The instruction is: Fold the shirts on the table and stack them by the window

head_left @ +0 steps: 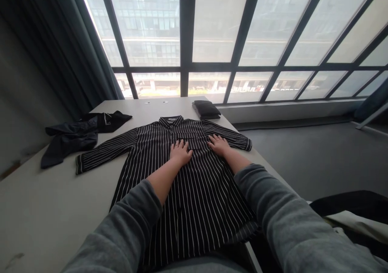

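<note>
A black shirt with white stripes [197, 188] lies spread on its back across the pale worktop [57, 212], its collar [171, 120] pointing to the far edge and its body running down to the near edge, where the hem is partly hidden by the person's arms. One sleeve slants out toward the left edge; the other reaches to the right edge, its cuff just beside it. The left hand [181, 153] rests palm down on the middle of the chest, fingers flat and slightly apart. The right hand [218, 144] lies palm down near the base of the right-edge sleeve, its fingers also a little apart; neither hand is gripping the cloth. Near the far right corner sits a neat stack of dark folded clothes [206, 109]. Toward the left edge a crumpled dark blue garment [72, 137] lies against a black one [114, 121]. Beyond the far edge stands a large window [216, 22], with a dark curtain [91, 46] at its left.
</note>
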### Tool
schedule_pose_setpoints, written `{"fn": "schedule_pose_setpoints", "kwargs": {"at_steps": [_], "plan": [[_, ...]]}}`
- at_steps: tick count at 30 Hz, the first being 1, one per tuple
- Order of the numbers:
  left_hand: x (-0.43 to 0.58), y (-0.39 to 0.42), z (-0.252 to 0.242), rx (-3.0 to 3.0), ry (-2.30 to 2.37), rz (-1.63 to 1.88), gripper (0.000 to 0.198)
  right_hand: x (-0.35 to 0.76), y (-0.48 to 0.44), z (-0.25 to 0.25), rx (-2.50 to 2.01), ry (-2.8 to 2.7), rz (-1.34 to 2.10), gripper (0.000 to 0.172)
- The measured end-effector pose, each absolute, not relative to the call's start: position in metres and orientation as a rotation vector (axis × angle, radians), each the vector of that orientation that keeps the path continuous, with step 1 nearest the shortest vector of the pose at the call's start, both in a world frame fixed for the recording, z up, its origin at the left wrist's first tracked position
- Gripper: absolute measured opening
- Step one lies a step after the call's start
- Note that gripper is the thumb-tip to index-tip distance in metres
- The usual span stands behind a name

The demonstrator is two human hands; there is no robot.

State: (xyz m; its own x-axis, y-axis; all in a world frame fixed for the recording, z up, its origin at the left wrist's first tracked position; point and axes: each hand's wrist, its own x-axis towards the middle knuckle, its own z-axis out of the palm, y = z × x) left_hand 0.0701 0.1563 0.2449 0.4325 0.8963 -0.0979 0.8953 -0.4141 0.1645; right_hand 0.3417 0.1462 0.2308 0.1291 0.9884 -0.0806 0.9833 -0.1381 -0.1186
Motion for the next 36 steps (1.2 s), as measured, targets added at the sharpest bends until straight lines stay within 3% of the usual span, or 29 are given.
{"fn": "schedule_pose_setpoints", "kwargs": {"at_steps": [8,20,25,30,36], "plan": [[0.067,0.129,0.254,2.565,1.393,-0.071,0.084,0.345,0.148,0.226,-2.331,-2.012,0.174,0.072],[0.002,0.011,0.259,2.729,0.651,-0.145,0.077,0.339,0.139,0.233,-2.345,-1.968,0.110,0.069],[-0.013,-0.001,0.261,2.731,0.362,-0.048,0.060,0.322,0.131,0.251,-2.232,-2.061,-0.094,0.065],[0.020,0.052,0.269,2.759,0.761,0.207,0.059,0.282,0.113,0.250,-2.082,-2.214,0.010,0.071],[0.078,0.144,0.262,2.694,1.174,0.153,0.064,0.261,0.068,0.242,-2.106,-2.301,0.175,0.073]]}}
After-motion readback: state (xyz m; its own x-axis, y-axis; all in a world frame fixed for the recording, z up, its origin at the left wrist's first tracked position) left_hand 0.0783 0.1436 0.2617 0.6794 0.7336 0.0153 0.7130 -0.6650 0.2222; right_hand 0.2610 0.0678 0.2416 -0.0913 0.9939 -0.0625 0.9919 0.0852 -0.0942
